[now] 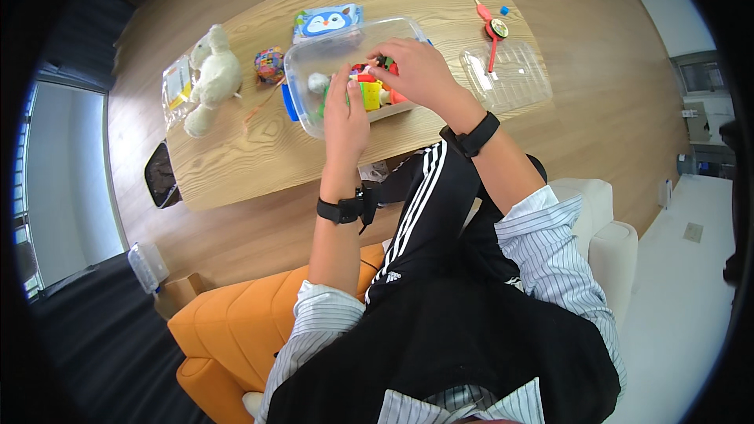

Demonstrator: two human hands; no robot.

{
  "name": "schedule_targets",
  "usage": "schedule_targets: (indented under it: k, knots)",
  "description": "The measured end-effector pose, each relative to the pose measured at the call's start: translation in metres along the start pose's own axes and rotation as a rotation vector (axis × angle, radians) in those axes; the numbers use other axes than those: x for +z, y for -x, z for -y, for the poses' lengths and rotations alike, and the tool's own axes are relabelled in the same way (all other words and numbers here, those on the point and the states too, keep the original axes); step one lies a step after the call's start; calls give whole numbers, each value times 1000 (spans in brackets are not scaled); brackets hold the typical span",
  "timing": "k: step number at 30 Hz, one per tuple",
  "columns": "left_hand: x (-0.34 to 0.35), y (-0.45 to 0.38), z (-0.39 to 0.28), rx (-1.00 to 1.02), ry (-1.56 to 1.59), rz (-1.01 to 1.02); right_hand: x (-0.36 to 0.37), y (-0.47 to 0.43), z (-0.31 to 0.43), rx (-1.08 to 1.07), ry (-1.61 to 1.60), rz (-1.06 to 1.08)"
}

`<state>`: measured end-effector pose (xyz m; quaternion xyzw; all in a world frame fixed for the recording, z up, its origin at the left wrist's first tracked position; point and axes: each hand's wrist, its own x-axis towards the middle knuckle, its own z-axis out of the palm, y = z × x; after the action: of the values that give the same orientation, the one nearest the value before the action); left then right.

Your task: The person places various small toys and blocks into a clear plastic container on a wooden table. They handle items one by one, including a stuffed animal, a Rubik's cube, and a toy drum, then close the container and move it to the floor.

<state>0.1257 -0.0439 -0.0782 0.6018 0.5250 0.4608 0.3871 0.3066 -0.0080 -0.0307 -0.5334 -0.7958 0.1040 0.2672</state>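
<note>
A clear plastic storage bin (pixel 377 28) with blue latches stands on the wooden table (pixel 235 182). Inside it lie colourful toys, among them a yellow block (pixel 371 96), red pieces and a grey-white fluffy ball (pixel 318 83). My left hand (pixel 346 109) reaches over the bin's near side, fingers extended beside the toys; whether it touches one is unclear. Above the toys at the right is my right hand (pixel 412 70), fingers bent at small red and dark pieces; its grip is partly hidden.
Left of the bin are a white plush toy (pixel 218 79), a plastic packet (pixel 178 91) and a patterned ball (pixel 270 65). A penguin-faced pack (pixel 327 22) lies behind. Rightward are a clear lid (pixel 512 79), a red toy fishing rod (pixel 492 41) and a blue cube (pixel 504 10).
</note>
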Motion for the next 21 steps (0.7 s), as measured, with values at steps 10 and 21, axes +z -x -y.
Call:
schedule_targets:
  k: [10, 21]
  knots:
    - [72, -8, -32, 56, 132, 114, -56, 43, -26, 10, 34, -168]
    - [188, -38, -58, 190, 126, 322, -134, 107, -97, 234, 29, -247]
